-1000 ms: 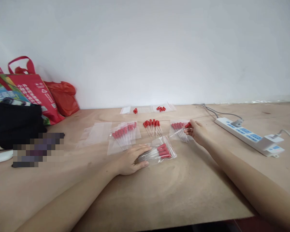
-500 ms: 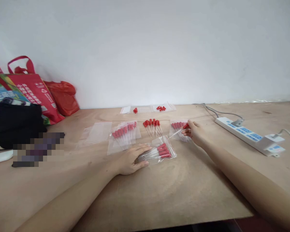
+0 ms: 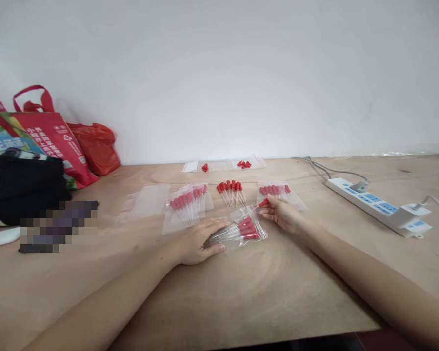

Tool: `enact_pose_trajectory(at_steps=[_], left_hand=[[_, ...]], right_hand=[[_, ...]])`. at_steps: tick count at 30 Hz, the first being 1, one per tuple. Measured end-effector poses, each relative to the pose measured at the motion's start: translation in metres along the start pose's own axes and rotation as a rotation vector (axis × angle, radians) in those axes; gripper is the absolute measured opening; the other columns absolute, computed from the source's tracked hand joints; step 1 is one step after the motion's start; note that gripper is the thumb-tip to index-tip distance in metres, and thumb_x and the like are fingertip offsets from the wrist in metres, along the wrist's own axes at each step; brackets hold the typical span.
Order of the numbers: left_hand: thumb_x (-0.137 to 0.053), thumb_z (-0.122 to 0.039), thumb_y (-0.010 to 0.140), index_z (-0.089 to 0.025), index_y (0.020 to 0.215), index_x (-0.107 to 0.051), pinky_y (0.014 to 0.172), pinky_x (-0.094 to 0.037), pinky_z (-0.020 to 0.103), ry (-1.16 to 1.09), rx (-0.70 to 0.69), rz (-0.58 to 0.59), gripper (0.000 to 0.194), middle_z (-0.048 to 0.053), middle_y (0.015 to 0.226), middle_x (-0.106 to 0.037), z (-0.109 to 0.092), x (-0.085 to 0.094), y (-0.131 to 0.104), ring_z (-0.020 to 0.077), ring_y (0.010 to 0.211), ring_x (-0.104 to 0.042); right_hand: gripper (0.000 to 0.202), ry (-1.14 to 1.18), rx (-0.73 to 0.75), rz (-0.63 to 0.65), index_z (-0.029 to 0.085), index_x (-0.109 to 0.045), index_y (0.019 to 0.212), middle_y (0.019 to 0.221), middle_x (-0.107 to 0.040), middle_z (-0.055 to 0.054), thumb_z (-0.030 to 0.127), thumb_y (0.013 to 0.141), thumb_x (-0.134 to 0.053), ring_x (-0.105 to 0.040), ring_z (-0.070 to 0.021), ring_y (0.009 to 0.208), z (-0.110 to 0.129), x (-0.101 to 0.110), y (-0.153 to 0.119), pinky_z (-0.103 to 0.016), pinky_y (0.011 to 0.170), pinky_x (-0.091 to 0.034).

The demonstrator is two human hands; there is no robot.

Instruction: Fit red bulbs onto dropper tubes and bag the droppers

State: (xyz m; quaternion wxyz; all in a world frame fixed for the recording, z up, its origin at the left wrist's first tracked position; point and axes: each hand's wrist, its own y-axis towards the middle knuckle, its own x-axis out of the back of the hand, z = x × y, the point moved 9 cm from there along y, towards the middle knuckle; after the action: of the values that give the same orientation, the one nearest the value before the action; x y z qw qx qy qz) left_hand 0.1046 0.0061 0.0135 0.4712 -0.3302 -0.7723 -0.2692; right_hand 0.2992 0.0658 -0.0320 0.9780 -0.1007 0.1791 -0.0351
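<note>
My left hand (image 3: 201, 240) is closed on the lower end of a clear zip bag (image 3: 262, 230) with several red-bulbed droppers (image 3: 246, 226) inside. The bag lies at a slant, its mouth facing the upper right. Close to that mouth, my right hand (image 3: 282, 213) pinches one dropper by its red bulb (image 3: 262, 203); most of its thin tube is hard to make out. Behind the right hand lies another bag with droppers (image 3: 272, 189). Loose droppers (image 3: 232, 187) are fanned out at the middle of the table. To the left, droppers on overlapping bags (image 3: 186, 200) form another group.
Flat clear bags (image 3: 148, 200) lie left of the droppers. By the wall are loose red bulbs (image 3: 244, 165) and clear tubes (image 3: 219, 166). A power strip (image 3: 373, 200) with cords sits on the right. Shopping bags (image 3: 54, 141) and a black bag (image 3: 29, 185) stand left.
My right hand has moved left and nearer with the dropper, from the right-hand bag toward the mouth of the held bag. My left hand and its bag have stayed put.
</note>
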Motion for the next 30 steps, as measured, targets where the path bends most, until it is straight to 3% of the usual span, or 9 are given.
enact_pose_trajectory(at_steps=[4,8,13,17,20,27,30], left_hand=[[-0.048,-0.035,0.081,-0.021,0.129,-0.031,0.098,-0.032,0.039,0.001,0.008,0.008,0.053,0.006,0.131,-0.039,-0.001,0.0,0.0,0.0215,0.119,-0.037],[-0.047,-0.035,0.081,-0.022,0.13,-0.03,0.099,-0.031,0.038,0.0,0.001,0.006,0.053,0.006,0.132,-0.038,0.001,-0.001,0.0,0.0206,0.12,-0.036],[-0.047,-0.036,0.081,-0.022,0.13,-0.029,0.099,-0.03,0.038,0.003,-0.003,0.004,0.054,0.005,0.133,-0.038,0.003,-0.003,-0.001,0.0205,0.12,-0.036],[-0.047,-0.036,0.081,-0.022,0.13,-0.03,0.099,-0.031,0.038,-0.006,-0.008,-0.001,0.053,0.005,0.132,-0.039,0.002,-0.002,0.0,0.0208,0.119,-0.037],[-0.047,-0.036,0.082,-0.023,0.129,-0.03,0.099,-0.03,0.039,-0.016,-0.008,-0.002,0.052,0.005,0.132,-0.039,0.0,-0.001,0.0,0.0212,0.119,-0.036],[-0.046,-0.035,0.082,-0.022,0.129,-0.031,0.098,-0.031,0.038,-0.009,-0.017,-0.012,0.051,0.006,0.131,-0.04,0.0,0.0,0.0,0.0207,0.119,-0.037],[-0.046,-0.035,0.082,-0.022,0.129,-0.032,0.099,-0.031,0.039,0.002,-0.014,-0.012,0.05,0.006,0.131,-0.04,0.002,-0.002,0.0,0.0206,0.12,-0.036]], right_hand=[[0.007,-0.068,-0.005,0.192,0.016,-0.053,0.074,0.057,-0.058,0.003,0.023,0.078,-0.053,-0.052,-0.0053,0.04,-0.01,-0.024,-0.009,-0.013,0.033,-0.038],[0.021,-0.233,0.018,0.332,0.015,-0.057,0.075,0.042,-0.049,0.008,0.031,0.066,-0.066,-0.039,-0.0019,0.032,-0.011,-0.032,-0.011,-0.011,0.029,-0.027],[0.035,-0.441,-0.052,0.505,0.012,-0.062,0.086,0.036,-0.048,0.007,0.038,0.064,-0.064,-0.035,-0.0023,0.029,-0.018,-0.041,-0.015,-0.014,0.029,-0.021],[0.037,-0.469,-0.03,0.447,0.011,-0.064,0.084,0.035,-0.048,0.006,0.04,0.061,-0.066,-0.037,-0.0031,0.03,-0.016,-0.041,-0.01,-0.015,0.031,-0.023],[0.037,-0.45,0.012,0.315,0.011,-0.064,0.078,0.032,-0.043,0.007,0.042,0.059,-0.066,-0.033,-0.0031,0.028,-0.013,-0.039,-0.004,-0.016,0.029,-0.021],[0.037,-0.511,0.129,0.052,0.013,-0.056,0.057,0.042,-0.051,0.004,0.048,0.054,-0.068,-0.038,-0.0048,0.031,-0.011,-0.033,0.005,-0.018,0.028,-0.027],[0.035,-0.563,0.164,0.05,0.015,-0.052,0.054,0.04,-0.048,0.005,0.047,0.056,-0.067,-0.039,-0.0054,0.032,-0.01,-0.033,0.007,-0.018,0.029,-0.029]])
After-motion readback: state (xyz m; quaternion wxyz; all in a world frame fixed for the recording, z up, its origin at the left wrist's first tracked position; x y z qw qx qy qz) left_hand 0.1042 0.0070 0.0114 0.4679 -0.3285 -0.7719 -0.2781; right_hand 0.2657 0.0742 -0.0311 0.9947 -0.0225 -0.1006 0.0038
